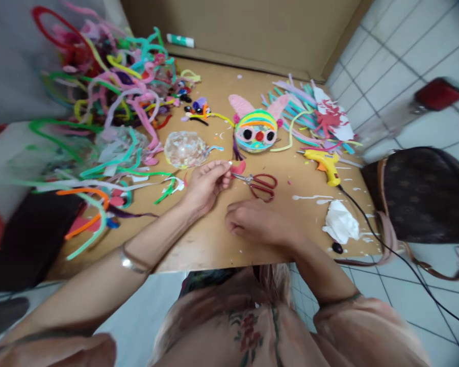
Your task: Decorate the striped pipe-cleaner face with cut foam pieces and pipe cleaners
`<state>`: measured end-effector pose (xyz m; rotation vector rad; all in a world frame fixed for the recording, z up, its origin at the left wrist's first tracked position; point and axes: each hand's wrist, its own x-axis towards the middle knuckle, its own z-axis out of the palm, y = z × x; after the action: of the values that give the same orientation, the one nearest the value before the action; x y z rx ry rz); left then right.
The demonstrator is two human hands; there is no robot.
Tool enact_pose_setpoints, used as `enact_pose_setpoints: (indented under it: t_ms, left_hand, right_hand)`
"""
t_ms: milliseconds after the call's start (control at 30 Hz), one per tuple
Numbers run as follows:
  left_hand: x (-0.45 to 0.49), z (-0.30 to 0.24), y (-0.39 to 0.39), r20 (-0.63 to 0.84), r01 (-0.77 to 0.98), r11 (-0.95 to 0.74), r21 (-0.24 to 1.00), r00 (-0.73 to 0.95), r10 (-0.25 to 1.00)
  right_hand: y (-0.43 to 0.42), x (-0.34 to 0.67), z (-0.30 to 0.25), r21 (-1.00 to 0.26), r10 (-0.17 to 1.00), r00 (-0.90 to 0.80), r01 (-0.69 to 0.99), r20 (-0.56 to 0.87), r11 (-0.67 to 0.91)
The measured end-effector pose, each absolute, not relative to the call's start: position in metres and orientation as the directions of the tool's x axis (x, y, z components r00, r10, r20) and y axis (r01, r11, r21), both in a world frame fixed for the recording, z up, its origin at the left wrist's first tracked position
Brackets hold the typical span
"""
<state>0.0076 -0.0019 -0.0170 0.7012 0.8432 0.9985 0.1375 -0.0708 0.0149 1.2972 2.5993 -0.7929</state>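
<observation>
My left hand (208,186) is closed in a pinch above the table. A tiny white spot shows at its fingertips, too small to name. Just beyond them lies a red, petal-like piece (239,167). Scissors with dark red handles (265,186) rest on the table, their blades pointing at my left fingers. Closer to me, my right hand (258,221) is curled into a fist near the tabletop, and the inside of it is hidden. Behind the scissors sits a decorated round face (256,131) with pink ears, black eyes and a red nose. A clear round plastic piece (185,149) lies left of it.
Tangled pipe cleaners (126,86) heap up on the left. More pipe cleaners (290,109) lie at the back right. A yellow glue gun (323,162) trails its black cord over the right edge, near crumpled white tissue (341,222). A brown bag (428,193) stands beside the table (199,250).
</observation>
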Motion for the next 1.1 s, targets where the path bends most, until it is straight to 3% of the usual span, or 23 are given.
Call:
enact_pose_setpoints:
  t_ms: [300, 433, 533, 600, 667, 733, 867, 1100]
  left_hand:
    - [0.005, -0.018, -0.001, -0.301, -0.385, 0.400, 0.831, 0.292, 0.908]
    - [0.004, -0.016, 0.001, -0.307, -0.387, 0.391, 0.835, 0.261, 0.915]
    - [0.004, -0.016, 0.002, -0.311, -0.383, 0.394, 0.835, 0.262, 0.914]
    - [0.005, -0.016, 0.003, -0.309, -0.376, 0.392, 0.840, 0.262, 0.914]
    - [0.006, -0.017, 0.003, -0.296, -0.372, 0.376, 0.849, 0.254, 0.921]
    - [0.007, -0.018, 0.002, -0.269, -0.375, 0.345, 0.860, 0.241, 0.932]
    - [0.009, -0.022, 0.002, -0.182, -0.398, 0.250, 0.883, 0.202, 0.962]
    - [0.008, -0.028, 0.001, -0.063, -0.315, 0.121, 0.941, 0.190, 0.980]
  right_hand:
    - [-0.074, 0.137, 0.017, -0.361, 0.674, -0.661, 0.748, -0.331, 0.556]
    - [-0.066, 0.143, 0.016, -0.477, 0.667, -0.674, 0.721, -0.317, 0.502]
    - [-0.047, 0.153, 0.018, -0.617, 0.712, -0.642, 0.690, -0.283, 0.378]
    - [-0.030, 0.161, 0.020, -0.768, 0.767, -0.609, 0.584, -0.203, 0.261]
    - [-0.015, 0.166, 0.021, -0.920, 0.833, -0.548, 0.363, -0.082, 0.148]
    - [-0.006, 0.169, 0.018, -0.985, 0.911, -0.412, 0.157, 0.001, 0.072]
    - [-0.006, 0.166, 0.004, -0.997, 0.985, -0.169, -0.070, -0.019, -0.031]
    - [-0.016, 0.158, -0.009, -0.993, 0.998, -0.057, -0.111, -0.033, -0.039]
